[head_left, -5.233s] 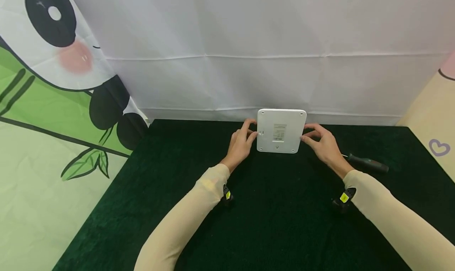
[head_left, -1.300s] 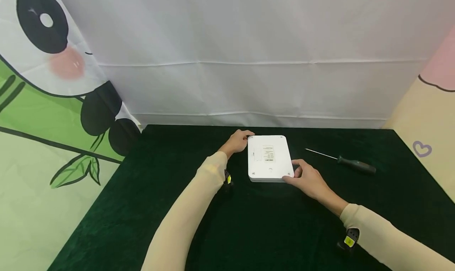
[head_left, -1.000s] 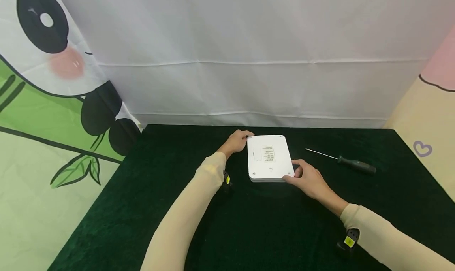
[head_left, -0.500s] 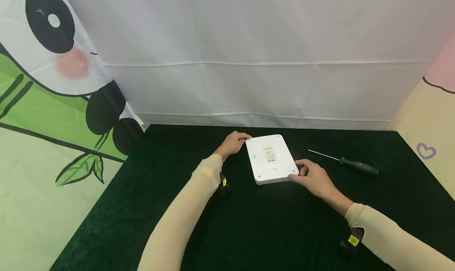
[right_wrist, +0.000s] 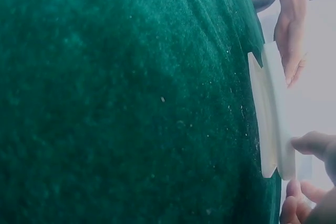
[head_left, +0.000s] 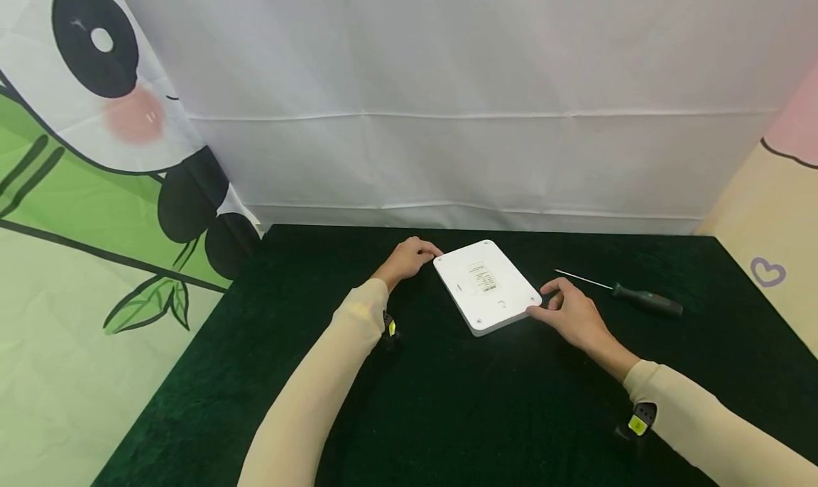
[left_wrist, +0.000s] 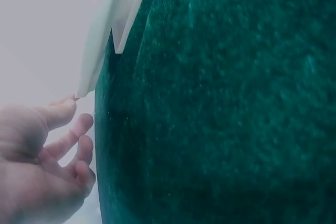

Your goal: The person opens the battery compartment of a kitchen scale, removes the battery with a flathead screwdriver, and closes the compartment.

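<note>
- Far left: a cartoon backdrop (head_left: 134, 54), green and white with one big dark eye, beside the green cloth (head_left: 409, 423) spread under everything.
- Left hand (head_left: 404, 260): thumb and a fingertip seem to pinch the left corner of the white device (head_left: 505, 288). The left wrist view shows the other fingers loosely bent, clear of it.
- White device: over the green cloth, toward its far edge, between the two hands. Flat, rounded corners; label (head_left: 482, 277) and small round corner marks (head_left: 479, 321) face up.
- Its lie: askew to the cloth's far edge. Long axis appears to run from far left to near right, one corner pointing roughly at the person; foreshortening leaves some doubt. Right wrist view shows two pale layers with a narrow gap; cannot tell how they join.
- Step in hand, by my reading: steadying or swivelling the device, label side up. Next move likely calls for both hands working together, each having only a corner.
- Right hand (head_left: 571, 316): thumb and forefinger grip the right corner, thumb on the near side.
- Further right: screwdriver (head_left: 645, 302), untouched, handle to the right, blade pointing left and slightly away.
- Far right: a pale yellow and pink hanging (head_left: 792, 196).
</note>
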Motion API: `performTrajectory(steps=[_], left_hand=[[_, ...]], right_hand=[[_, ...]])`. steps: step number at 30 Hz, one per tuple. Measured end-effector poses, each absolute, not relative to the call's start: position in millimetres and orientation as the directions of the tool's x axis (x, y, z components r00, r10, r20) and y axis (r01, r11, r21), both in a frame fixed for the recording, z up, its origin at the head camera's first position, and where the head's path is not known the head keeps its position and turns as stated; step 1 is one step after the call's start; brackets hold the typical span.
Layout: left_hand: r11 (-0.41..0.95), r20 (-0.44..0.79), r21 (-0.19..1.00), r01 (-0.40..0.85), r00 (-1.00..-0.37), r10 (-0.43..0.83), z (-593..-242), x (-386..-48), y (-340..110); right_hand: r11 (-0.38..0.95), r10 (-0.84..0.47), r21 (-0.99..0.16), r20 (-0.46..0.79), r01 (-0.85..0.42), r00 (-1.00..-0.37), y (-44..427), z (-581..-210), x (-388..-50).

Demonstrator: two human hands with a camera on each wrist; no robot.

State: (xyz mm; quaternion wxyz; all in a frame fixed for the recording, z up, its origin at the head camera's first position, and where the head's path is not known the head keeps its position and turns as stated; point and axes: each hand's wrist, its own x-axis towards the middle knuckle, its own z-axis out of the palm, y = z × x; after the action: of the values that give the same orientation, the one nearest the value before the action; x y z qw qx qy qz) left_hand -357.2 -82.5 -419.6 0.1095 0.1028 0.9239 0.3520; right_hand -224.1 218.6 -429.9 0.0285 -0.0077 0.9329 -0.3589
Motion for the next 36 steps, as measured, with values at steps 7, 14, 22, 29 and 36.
performTrajectory(steps=[7,14,22,29,36], left_hand=[[0.730,-0.144,0.674,0.115,-0.948,0.283,-420,-358,-90],[0.728,-0.152,0.664,0.171,-0.922,0.355,-421,-362,-101],[0.659,-0.167,0.722,0.211,-0.871,0.462,-425,-362,-115],[0.624,-0.176,0.753,0.208,-0.850,0.496,-425,-357,-122],[0.600,-0.171,0.773,0.208,-0.842,0.512,-426,-356,-126]], right_hand=[[0.747,-0.028,-0.665,-0.038,0.004,-0.999,221,-431,-224],[0.749,-0.012,-0.663,-0.031,0.012,-0.999,221,-432,-225],[0.733,0.001,-0.681,0.001,0.000,-1.000,221,-432,-226],[0.730,0.012,-0.683,0.010,0.002,-1.000,221,-431,-230],[0.733,-0.002,-0.680,0.005,-0.005,-1.000,223,-429,-233]])
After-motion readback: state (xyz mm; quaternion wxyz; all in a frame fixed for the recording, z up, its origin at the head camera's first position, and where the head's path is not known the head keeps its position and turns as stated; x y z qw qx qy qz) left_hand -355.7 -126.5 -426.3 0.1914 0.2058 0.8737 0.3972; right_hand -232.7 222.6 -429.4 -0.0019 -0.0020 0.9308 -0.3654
